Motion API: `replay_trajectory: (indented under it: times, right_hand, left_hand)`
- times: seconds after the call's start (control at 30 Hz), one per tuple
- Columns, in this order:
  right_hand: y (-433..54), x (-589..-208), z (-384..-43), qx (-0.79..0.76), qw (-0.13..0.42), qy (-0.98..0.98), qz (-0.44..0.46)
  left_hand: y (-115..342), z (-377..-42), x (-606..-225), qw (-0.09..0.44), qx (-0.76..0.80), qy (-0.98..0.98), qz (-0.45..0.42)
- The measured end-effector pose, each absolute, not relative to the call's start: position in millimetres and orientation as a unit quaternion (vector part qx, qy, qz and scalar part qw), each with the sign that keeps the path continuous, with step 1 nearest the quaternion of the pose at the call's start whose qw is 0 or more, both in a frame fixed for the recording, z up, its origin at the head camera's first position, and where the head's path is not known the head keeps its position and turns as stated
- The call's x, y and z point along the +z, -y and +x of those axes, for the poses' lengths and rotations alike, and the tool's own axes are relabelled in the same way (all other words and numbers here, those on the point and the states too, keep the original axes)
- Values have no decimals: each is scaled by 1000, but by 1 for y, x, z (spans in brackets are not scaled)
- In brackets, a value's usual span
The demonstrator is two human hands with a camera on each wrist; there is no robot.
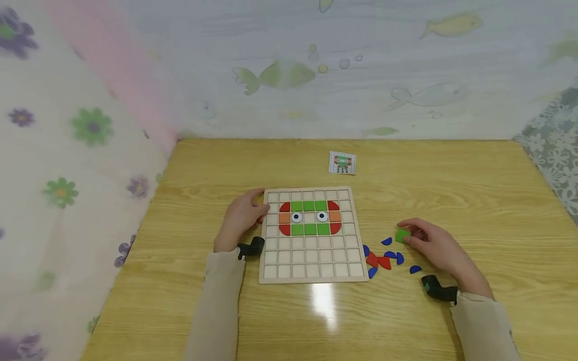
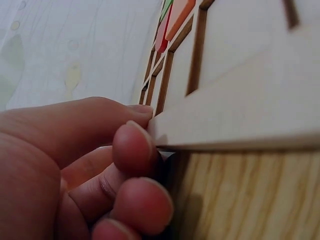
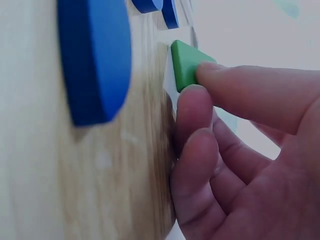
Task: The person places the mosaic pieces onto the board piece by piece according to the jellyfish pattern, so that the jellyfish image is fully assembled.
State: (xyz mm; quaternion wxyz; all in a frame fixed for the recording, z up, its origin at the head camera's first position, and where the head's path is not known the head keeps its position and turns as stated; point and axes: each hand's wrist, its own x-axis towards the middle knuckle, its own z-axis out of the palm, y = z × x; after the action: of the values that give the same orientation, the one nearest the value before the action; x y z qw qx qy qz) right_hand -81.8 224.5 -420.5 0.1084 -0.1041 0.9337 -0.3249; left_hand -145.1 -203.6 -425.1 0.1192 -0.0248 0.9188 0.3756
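Observation:
A wooden grid board (image 1: 311, 271) lies on the table with a face-like pattern of tiles set in its upper cells: green squares (image 1: 309, 206), red rounded corners (image 1: 333, 228), orange squares (image 1: 284, 217) and two eye discs (image 1: 321, 216). My left hand (image 1: 242, 216) holds the board's left edge near the upper corner, and in the left wrist view the thumb (image 2: 100, 120) lies at the rim. Right of the board, my right hand (image 1: 432, 245) pinches a green square tile (image 3: 186, 65) between thumb and fingers. Below and left of it are loose blue half-round pieces (image 1: 415, 269).
Two red pieces (image 1: 384, 262) lie among the blue ones beside the board's lower right edge. A small pattern card (image 1: 342, 163) with a similar figure lies behind the board. The wooden table (image 1: 474, 200) meets a painted wall at the back.

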Motion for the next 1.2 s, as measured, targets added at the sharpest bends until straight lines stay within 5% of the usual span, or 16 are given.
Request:
replay_trajectory:
  times: [1.2]
  right_hand:
    - [-187,-404,-122,-449,146,-879,-73]
  left_hand:
    - [202,-146,-425,126,379,-916,-31]
